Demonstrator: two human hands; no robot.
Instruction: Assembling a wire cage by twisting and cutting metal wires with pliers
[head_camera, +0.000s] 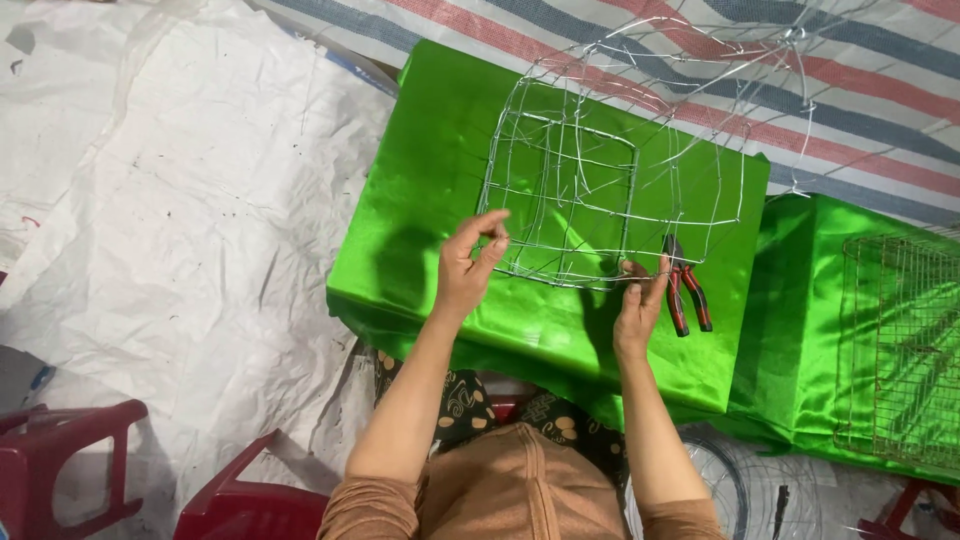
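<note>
Your left hand (470, 262) and right hand (640, 300) pinch the near rim of the wire frame (580, 190) lying mid-surface. It looks light, springy and easily bent, so grip where wires cross.

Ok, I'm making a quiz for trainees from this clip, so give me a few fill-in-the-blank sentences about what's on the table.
1. Both hands grip the bent silver wire frame, which lies on a shiny ____ cloth.
2. The red-and-black-handled pliers lie beside the ____ hand.
3. The left hand pinches the frame's ____ edge.
4. A flat wire mesh rack lies at the far ____ of the picture.

Missing words: green; right; left; right
</note>
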